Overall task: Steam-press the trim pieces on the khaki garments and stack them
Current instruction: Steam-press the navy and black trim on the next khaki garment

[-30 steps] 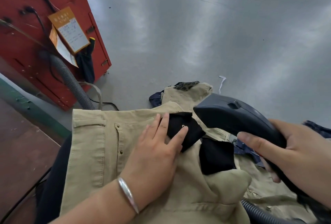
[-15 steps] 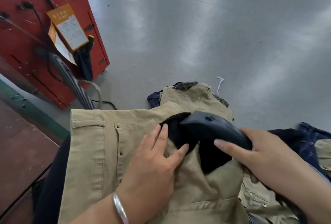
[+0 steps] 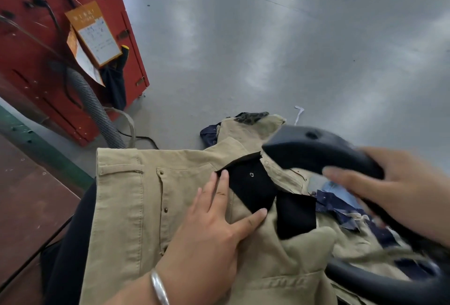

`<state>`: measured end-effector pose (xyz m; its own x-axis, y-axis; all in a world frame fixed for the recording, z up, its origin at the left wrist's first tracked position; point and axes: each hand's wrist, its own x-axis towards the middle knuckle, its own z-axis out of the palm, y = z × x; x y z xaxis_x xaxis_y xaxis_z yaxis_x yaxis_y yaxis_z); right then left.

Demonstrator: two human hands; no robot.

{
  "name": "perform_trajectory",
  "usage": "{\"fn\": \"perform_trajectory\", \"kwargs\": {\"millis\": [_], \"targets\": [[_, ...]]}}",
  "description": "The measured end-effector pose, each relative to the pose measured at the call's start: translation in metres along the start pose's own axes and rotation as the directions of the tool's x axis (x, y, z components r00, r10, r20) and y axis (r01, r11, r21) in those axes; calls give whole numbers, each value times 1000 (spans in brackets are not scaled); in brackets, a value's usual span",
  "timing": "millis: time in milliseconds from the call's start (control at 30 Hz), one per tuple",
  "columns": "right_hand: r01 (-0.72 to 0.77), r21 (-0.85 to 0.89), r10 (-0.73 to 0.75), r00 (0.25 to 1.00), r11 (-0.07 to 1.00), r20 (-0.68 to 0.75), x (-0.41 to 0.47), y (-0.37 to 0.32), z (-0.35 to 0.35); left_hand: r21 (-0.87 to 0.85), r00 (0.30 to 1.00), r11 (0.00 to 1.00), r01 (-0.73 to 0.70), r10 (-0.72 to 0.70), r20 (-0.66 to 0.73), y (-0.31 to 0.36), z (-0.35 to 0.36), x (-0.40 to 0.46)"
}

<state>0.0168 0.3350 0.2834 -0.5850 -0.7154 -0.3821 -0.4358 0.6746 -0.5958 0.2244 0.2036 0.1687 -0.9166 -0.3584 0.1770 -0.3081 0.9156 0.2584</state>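
A khaki garment (image 3: pixel 136 212) lies spread before me over a dark padded board. Two black trim pieces sit at its upper right: one with a small eyelet (image 3: pixel 253 187) and a second just below it (image 3: pixel 295 217). My left hand (image 3: pixel 209 229) lies flat on the khaki cloth, with straight fingers touching the left edge of the eyeleted trim. My right hand (image 3: pixel 399 190) grips the handle of a dark steam iron (image 3: pixel 314 151), which hangs lifted above and to the right of the trim, blurred by motion.
More khaki and blue denim garments (image 3: pixel 345 209) are heaped to the right. A red machine cabinet (image 3: pixel 36 44) with a grey ribbed hose (image 3: pixel 95 107) stands at the left on the grey floor. A brown table with a green edge (image 3: pixel 31 197) is at the lower left. The iron's hose (image 3: pixel 379 282) curves at the bottom right.
The iron was pressed on the eyeleted black trim half a second ago; my right hand has now lifted it up and to the right, uncovering both trims. My left hand stayed in place.
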Motion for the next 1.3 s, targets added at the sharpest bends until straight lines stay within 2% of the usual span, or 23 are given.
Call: {"fn": "perform_trajectory", "kwargs": {"millis": [133, 300, 500, 600, 700, 833, 1000, 1133, 1300], "targets": [[-58, -111, 64, 997, 992, 49, -17, 11, 17, 12, 1000, 1000, 29, -29, -6, 3, 0, 0], [-5, -157, 9, 1000, 988, 23, 14, 12, 38, 37, 999, 999, 39, -40, 21, 0, 4, -2], [78, -77, -77, 997, 994, 22, 85, -9, 47, 58, 997, 997, 58, -60, 43, 0, 6, 3], [55, 10, -55, 996, 998, 66, 109, -22, 29, 54, 997, 997, 56, -59, 53, -1, 6, 3], [44, 9, -44, 995, 999, 95, 101, -23, -4, 26, 996, 998, 56, -58, 62, -3, 7, 1], [51, -102, -41, 994, 993, 97, 59, -4, -24, -1, 996, 997, 80, -80, 40, -1, 6, 0], [22, -158, 4, 987, 987, 160, 23, 5, 5, 27, 994, 995, 98, -99, 36, 2, 7, 2], [68, -205, -29, 983, 976, 184, 39, -1, 23, 62, 994, 993, 99, -102, 50, 1, 6, 3], [138, -223, -108, 984, 965, 138, 70, -18, 34, 71, 989, 993, 90, -97, 110, 0, 5, 3]]}}
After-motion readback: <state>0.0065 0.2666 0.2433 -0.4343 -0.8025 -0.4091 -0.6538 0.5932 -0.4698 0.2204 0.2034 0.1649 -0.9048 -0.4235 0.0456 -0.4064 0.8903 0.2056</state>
